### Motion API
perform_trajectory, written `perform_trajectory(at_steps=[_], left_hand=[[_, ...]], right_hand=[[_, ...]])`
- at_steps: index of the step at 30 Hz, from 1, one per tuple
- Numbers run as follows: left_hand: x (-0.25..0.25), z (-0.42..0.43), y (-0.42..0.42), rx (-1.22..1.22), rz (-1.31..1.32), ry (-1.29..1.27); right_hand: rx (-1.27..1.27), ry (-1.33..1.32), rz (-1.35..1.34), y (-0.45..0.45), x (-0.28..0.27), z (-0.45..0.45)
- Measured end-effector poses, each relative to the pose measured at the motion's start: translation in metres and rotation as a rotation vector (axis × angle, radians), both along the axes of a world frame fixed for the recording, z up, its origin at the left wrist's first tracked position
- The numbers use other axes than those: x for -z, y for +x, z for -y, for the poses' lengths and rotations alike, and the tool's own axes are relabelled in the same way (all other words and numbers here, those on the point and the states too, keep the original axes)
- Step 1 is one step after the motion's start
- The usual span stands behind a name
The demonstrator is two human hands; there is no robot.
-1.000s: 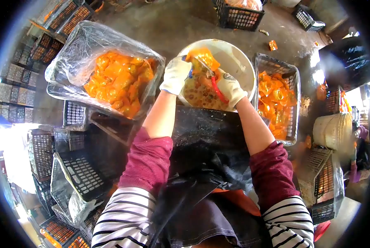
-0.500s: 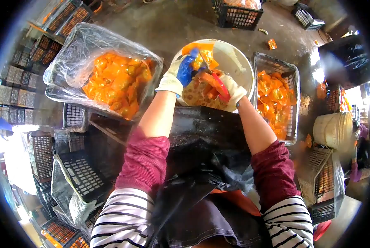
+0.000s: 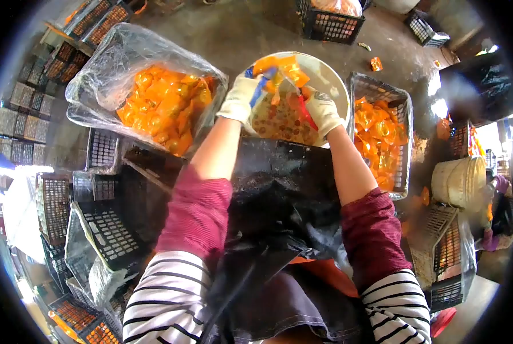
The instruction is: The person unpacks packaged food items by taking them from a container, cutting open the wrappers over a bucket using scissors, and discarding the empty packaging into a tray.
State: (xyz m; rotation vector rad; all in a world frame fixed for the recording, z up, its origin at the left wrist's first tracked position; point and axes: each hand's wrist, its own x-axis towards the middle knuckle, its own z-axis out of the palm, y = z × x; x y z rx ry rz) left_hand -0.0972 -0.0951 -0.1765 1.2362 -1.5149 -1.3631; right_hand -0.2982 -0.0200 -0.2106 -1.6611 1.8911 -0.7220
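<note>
My left hand [image 3: 246,93], in a white glove with blue fingertips, is closed around an orange plastic packet [image 3: 289,70] above a white bucket [image 3: 337,86]. In my right hand [image 3: 323,112], also in a white glove, are red-handled scissors [image 3: 307,110]. Their blades point up toward the packet; whether they touch it I cannot tell. Small round pieces [image 3: 279,125] in cloudy liquid fill the lower part of the bucket. Something orange-brown shows beside the right fingers, too blurred to name.
A plastic-lined crate [image 3: 96,109] of orange packets [image 3: 162,106] stands left of the bucket, and another crate [image 3: 406,132] of orange packets on the right. Farther right stands a pale bucket [image 3: 460,182]. Black crates [image 3: 110,238] are stacked at the left. Another person [image 3: 502,200] is partly visible at far right.
The orange pieces by my right hand have mostly gone from there, and more of the bucket's contents shows. My left hand has shifted slightly, still with an orange packet; the scissors stay in my right hand.
</note>
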Motion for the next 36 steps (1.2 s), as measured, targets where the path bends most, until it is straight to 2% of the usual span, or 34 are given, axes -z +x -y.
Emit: perform_trajectory(at_steps=[1,2,3,5,7,9,11,12,14,15,17,18,19,20,21,23,24,25,27,28,29,30,31,32,33,35,36], left_hand=[[-0.008,-0.001,0.012,0.052,0.010,0.014],[-0.003,0.004,0.041,0.248,0.124,-0.505],[-0.003,0.010,0.055,0.066,0.307,-0.734],[-0.037,-0.012,0.099,0.030,0.168,-0.334],[-0.013,0.002,0.146,-0.247,-0.330,0.108],[0.005,0.002,0.194,-0.376,-0.276,0.081],[0.013,-0.006,0.213,-0.419,-0.197,0.081],[0.015,-0.006,0.212,-0.390,-0.120,0.057],[0.023,0.001,0.199,-0.326,0.027,0.015],[0.037,0.015,0.196,-0.193,0.125,0.044],[0.064,0.050,0.174,-0.113,0.570,-0.086],[0.064,0.060,0.159,-0.064,0.595,-0.002],[0.064,0.068,0.145,-0.012,0.623,0.087],[0.093,0.082,0.138,-0.067,0.784,0.091],[0.077,0.072,0.125,-0.046,0.814,0.063],[0.071,0.077,0.117,-0.030,0.800,0.176],[0.083,0.082,0.121,-0.080,0.800,0.120],[0.096,0.078,0.131,-0.094,0.576,0.087],[0.079,0.063,0.153,-0.170,0.438,0.366],[0.070,0.051,0.155,-0.248,0.288,0.398],[0.086,0.053,0.167,-0.252,0.410,0.402],[0.133,0.058,0.183,-0.206,0.193,0.004],[0.133,0.053,0.183,-0.278,-0.462,0.251],[0.131,0.048,0.183,-0.433,-1.111,0.482],[0.120,0.042,0.182,-0.267,-1.091,0.325],[0.097,0.027,0.185,-0.297,0.648,-0.587],[0.096,0.034,0.180,-0.284,-0.017,-0.196]], right_hand=[[0.057,-0.129,0.181,-0.019,0.048,0.010],[0.123,-0.046,0.565,-0.005,0.010,-0.009],[0.239,0.016,0.941,0.011,-0.034,-0.031],[0.188,0.095,1.343,-0.028,-0.004,-0.022],[0.199,-0.058,1.415,-0.047,-0.021,-0.023],[0.292,-0.360,1.681,-0.058,-0.019,-0.025],[0.551,-0.347,1.984,-0.041,-0.060,-0.042],[0.516,-0.346,2.033,-0.042,-0.057,-0.042],[0.459,-0.337,1.976,-0.037,-0.054,-0.036],[0.429,-0.335,1.943,-0.036,-0.054,-0.033],[-0.067,-0.233,2.003,-0.054,-0.032,-0.024],[-0.275,-0.189,1.959,-0.054,-0.033,-0.018],[-0.297,-0.177,1.903,-0.052,-0.032,-0.017],[0.149,-0.237,1.751,-0.032,-0.055,-0.024],[0.155,-0.217,1.710,-0.032,-0.059,-0.024],[0.148,-0.196,1.651,-0.030,-0.057,-0.013],[0.196,-0.151,1.685,-0.035,-0.053,-0.004],[0.208,-0.138,1.657,-0.035,-0.044,-0.002],[0.232,-0.112,1.574,-0.023,-0.060,-0.001],[0.272,-0.111,1.545,-0.018,-0.063,-0.001],[0.312,-0.109,1.517,-0.013,-0.066,-0.001],[0.314,-0.070,1.477,-0.008,-0.069,-0.001],[0.320,-0.030,1.436,-0.006,-0.072,-0.003],[0.207,-0.081,1.433,-0.008,-0.059,-0.007],[0.095,-0.134,1.433,-0.007,-0.050,-0.011],[-0.180,-0.195,1.329,-0.005,-0.042,-0.022],[-0.216,-0.148,1.341,-0.006,-0.037,-0.023]])
